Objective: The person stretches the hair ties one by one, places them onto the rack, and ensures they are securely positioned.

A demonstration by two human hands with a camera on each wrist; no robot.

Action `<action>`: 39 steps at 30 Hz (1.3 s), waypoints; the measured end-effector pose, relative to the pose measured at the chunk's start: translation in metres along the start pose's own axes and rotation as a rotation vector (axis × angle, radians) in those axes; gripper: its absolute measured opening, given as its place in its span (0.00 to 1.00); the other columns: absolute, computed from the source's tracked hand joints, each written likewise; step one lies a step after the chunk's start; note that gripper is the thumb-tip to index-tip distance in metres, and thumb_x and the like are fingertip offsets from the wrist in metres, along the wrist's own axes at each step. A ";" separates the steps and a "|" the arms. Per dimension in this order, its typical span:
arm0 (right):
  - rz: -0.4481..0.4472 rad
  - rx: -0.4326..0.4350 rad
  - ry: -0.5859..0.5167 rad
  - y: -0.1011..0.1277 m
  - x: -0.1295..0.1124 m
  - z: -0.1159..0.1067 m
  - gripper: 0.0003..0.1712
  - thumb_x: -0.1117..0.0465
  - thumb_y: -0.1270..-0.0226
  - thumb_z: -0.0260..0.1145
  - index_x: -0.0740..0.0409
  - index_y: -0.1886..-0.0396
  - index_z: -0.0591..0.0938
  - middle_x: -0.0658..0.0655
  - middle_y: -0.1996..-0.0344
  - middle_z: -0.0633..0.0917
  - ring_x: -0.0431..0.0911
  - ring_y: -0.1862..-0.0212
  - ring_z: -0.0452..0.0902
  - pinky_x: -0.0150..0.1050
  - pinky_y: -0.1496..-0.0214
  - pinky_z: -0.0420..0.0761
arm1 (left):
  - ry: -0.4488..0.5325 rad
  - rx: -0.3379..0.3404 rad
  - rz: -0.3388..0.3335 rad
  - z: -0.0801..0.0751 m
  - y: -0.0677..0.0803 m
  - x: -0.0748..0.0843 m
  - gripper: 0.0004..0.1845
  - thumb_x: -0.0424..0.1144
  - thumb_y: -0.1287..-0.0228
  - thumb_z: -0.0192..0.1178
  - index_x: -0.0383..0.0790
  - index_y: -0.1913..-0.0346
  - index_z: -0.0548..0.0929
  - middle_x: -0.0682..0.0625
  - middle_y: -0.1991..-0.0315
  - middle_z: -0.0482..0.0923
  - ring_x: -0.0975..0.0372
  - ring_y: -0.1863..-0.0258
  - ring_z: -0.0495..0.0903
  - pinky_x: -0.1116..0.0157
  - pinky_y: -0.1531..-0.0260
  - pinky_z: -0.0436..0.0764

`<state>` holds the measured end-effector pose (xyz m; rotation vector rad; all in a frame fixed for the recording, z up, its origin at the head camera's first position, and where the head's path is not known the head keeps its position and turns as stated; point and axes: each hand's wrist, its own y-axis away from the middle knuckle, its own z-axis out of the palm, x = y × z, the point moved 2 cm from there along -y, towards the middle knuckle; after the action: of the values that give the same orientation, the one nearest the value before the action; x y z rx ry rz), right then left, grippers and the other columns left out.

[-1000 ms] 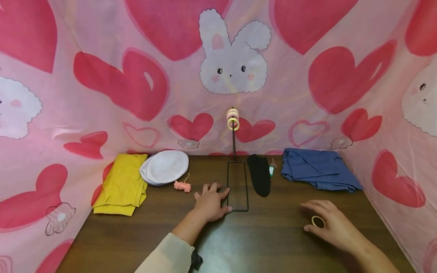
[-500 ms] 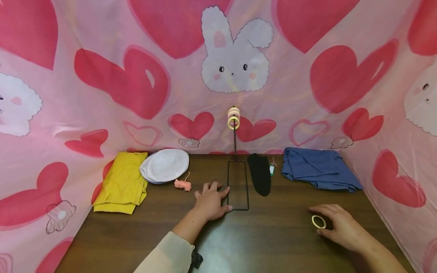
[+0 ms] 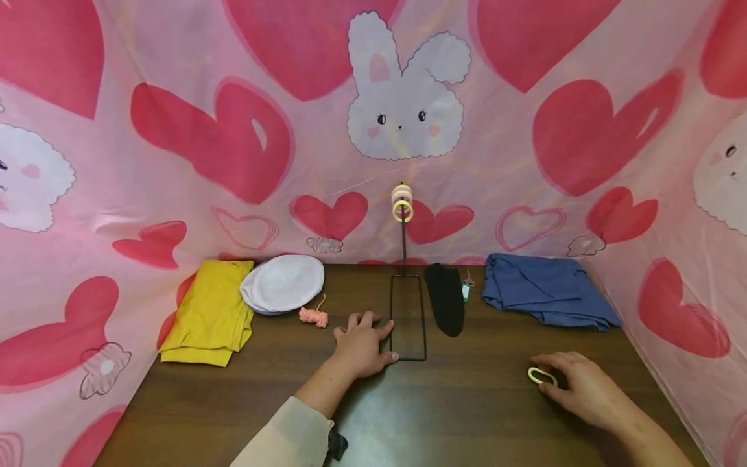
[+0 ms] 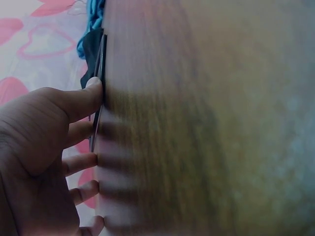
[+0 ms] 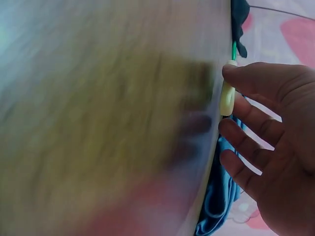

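The right hand (image 3: 583, 389) pinches a yellow hair tie (image 3: 541, 375) between thumb and fingers, low on the table (image 3: 467, 415). The left hand (image 3: 362, 347) lies flat, fingers relaxed, thumb against the wire stand's base (image 3: 408, 318).

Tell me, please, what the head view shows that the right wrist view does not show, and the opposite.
Only the head view shows the left hand lying flat on the table with its fingertips at the wire stand, the rings on the stand's post, the yellow cloth, the white cap and the pink yarn.

Only the right wrist view shows, from the side, the thumb and a finger pinching the ring.

Both show the right hand, the yellow ring, the blue cloth and the tabletop.
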<state>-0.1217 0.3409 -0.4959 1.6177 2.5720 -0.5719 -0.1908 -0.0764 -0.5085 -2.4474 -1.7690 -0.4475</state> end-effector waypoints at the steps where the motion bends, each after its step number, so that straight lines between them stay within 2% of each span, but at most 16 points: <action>1: -0.003 0.004 -0.003 -0.002 -0.002 -0.001 0.26 0.59 0.54 0.86 0.47 0.51 0.90 0.43 0.55 0.88 0.46 0.52 0.83 0.44 0.51 0.79 | -0.001 -0.001 0.000 0.000 0.000 0.000 0.39 0.65 0.36 0.67 0.60 0.24 0.74 0.49 0.26 0.65 0.43 0.30 0.61 0.35 0.48 0.65; 11: -0.081 0.048 -0.106 -0.028 -0.034 -0.002 0.22 0.64 0.49 0.83 0.48 0.53 0.89 0.37 0.58 0.86 0.35 0.57 0.82 0.40 0.56 0.83 | -0.004 -0.004 0.004 0.000 -0.001 0.004 0.39 0.66 0.37 0.67 0.60 0.25 0.74 0.48 0.26 0.66 0.43 0.29 0.61 0.35 0.48 0.65; 18: -0.158 0.099 -0.181 -0.058 -0.058 -0.007 0.21 0.66 0.47 0.81 0.49 0.53 0.89 0.39 0.57 0.85 0.35 0.60 0.81 0.21 0.54 0.73 | -0.003 -0.009 -0.001 0.001 -0.001 0.004 0.38 0.66 0.37 0.67 0.60 0.25 0.74 0.49 0.26 0.66 0.43 0.29 0.61 0.36 0.47 0.65; 24: -0.246 0.168 -0.216 -0.082 -0.083 -0.020 0.21 0.65 0.45 0.79 0.47 0.51 0.89 0.39 0.55 0.85 0.35 0.56 0.82 0.24 0.51 0.75 | -0.001 -0.010 -0.004 0.000 0.000 0.004 0.38 0.65 0.36 0.67 0.60 0.24 0.73 0.49 0.26 0.66 0.44 0.29 0.61 0.36 0.47 0.65; 31: -0.394 0.330 -0.295 -0.105 -0.119 -0.036 0.23 0.67 0.47 0.77 0.51 0.49 0.90 0.46 0.53 0.87 0.41 0.55 0.84 0.27 0.49 0.77 | 0.003 -0.009 -0.002 -0.001 0.001 0.003 0.38 0.65 0.36 0.67 0.59 0.25 0.74 0.48 0.27 0.66 0.43 0.29 0.61 0.35 0.48 0.65; 35: -0.452 0.394 -0.327 -0.120 -0.139 -0.050 0.21 0.65 0.44 0.76 0.52 0.48 0.90 0.48 0.52 0.87 0.44 0.52 0.83 0.27 0.46 0.76 | -0.003 -0.009 -0.006 0.000 0.000 0.002 0.38 0.65 0.36 0.67 0.60 0.24 0.73 0.49 0.26 0.65 0.43 0.29 0.61 0.35 0.47 0.65; 39: -0.498 0.423 -0.365 -0.135 -0.157 -0.064 0.19 0.63 0.40 0.74 0.54 0.47 0.90 0.50 0.52 0.87 0.45 0.51 0.83 0.27 0.43 0.76 | -0.004 -0.003 -0.008 0.000 0.000 0.002 0.38 0.66 0.37 0.67 0.60 0.25 0.74 0.49 0.26 0.66 0.43 0.29 0.61 0.35 0.47 0.65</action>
<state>-0.1598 0.1749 -0.3613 0.7977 2.6667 -1.3758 -0.1906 -0.0748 -0.5080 -2.4452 -1.7815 -0.4467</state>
